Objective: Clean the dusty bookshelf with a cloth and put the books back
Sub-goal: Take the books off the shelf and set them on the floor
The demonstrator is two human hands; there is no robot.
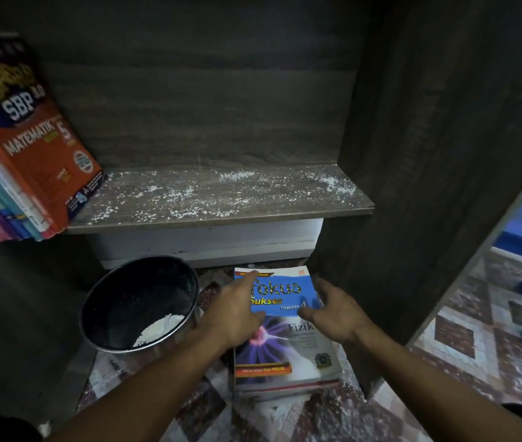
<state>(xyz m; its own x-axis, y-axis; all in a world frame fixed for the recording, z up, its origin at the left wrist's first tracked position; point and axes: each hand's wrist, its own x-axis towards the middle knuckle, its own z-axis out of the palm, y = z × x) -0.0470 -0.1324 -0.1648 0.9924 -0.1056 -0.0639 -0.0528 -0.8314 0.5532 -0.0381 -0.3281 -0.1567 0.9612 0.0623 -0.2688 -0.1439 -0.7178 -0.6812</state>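
Right grip: the right hand (pixel 333 309) is clamped on the physics book (pixel 288 342) at its 3 o'clock edge, with the thumb on the cover and the fingers curled over the side.
Left grip: the left hand (pixel 237 309) is on the 9 o'clock side of the cover, forefinger stretched toward 12 o'clock. Whether the other fingers hook that edge cannot be told.
Book: it lies face up on top of a low stack (pixel 285 389) on the patterned floor (pixel 476 330), at 6 o'clock of the shelf.
Shelf board (pixel 221 223): bare across the middle and strewn with white dust (pixel 237 177), thickest toward 3 o'clock. It appears not yet wiped.
Leaning books (pixel 30 148): at the board's 9 o'clock end, tilted, with an orange maths title outermost. By the look of it they are still to come off.
Bucket (pixel 94 291): just beside the stack at its 9 o'clock, with a pale heap (pixel 161 327) inside. Whether that is cloth or powder is unclear.
Step in hand: the book is probably being squared on the floor stack.
Doing it well: keep a hand on each side, align the spines, and keep the pile clear of the board's front edge so swept dust misses the covers. Wipe from 3 o'clock toward the bucket.
Risk: the tilted books may slide once they are disturbed.
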